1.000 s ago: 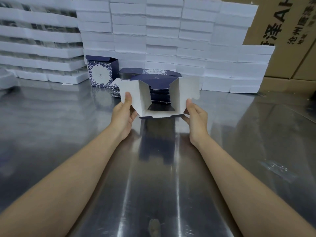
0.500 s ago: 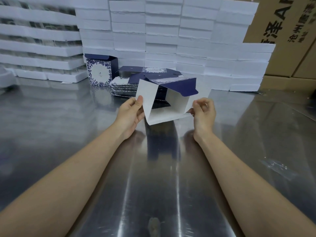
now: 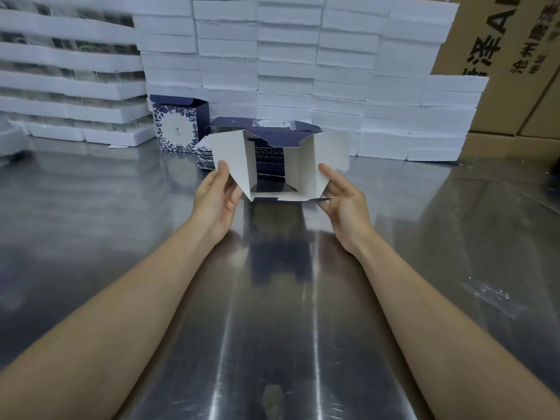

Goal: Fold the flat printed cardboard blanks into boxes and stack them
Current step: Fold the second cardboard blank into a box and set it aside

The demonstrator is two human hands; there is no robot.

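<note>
Blank (image 3: 303, 168) is held in the air above the steel table (image 3: 272, 313), opened into a square tube. White inside faces the viewer; navy print shows along the top edge. Both ends are open, and the pile of flat blanks (image 3: 263, 124) shows through it.

Left hand (image 3: 216, 201) pinches the left side flap (image 3: 231, 156), thumb on the white face; the fingers behind it are mostly hidden. Right hand (image 3: 344, 204) pinches the right side flap (image 3: 331, 147) the same way, thumb on top and fingers underneath. Both flaps are splayed outward. A narrow flap (image 3: 281, 196) lies along the lower edge.

Step in hand, by my reading: square the tube, then close this near end.

How to do it well:
- Check that the four corners are true before folding. The left wall looks slightly skewed.
- Fold the two side flaps in first, along their scored lines, pushing with the thumbs close to the crease.
- Grip lightly, since thin card dents and the print will show the damage.
- Fold the long flap over last and seat its tab fully.
- Resting the far end on the table may keep the tube from collapsing.

One finished box (image 3: 177, 128) stands upright at the back left, just beside the pile, so the stack is hardly begun. White foam trays (image 3: 288, 56) are walled up behind, with brown cartons (image 3: 515, 71) at the right.
</note>
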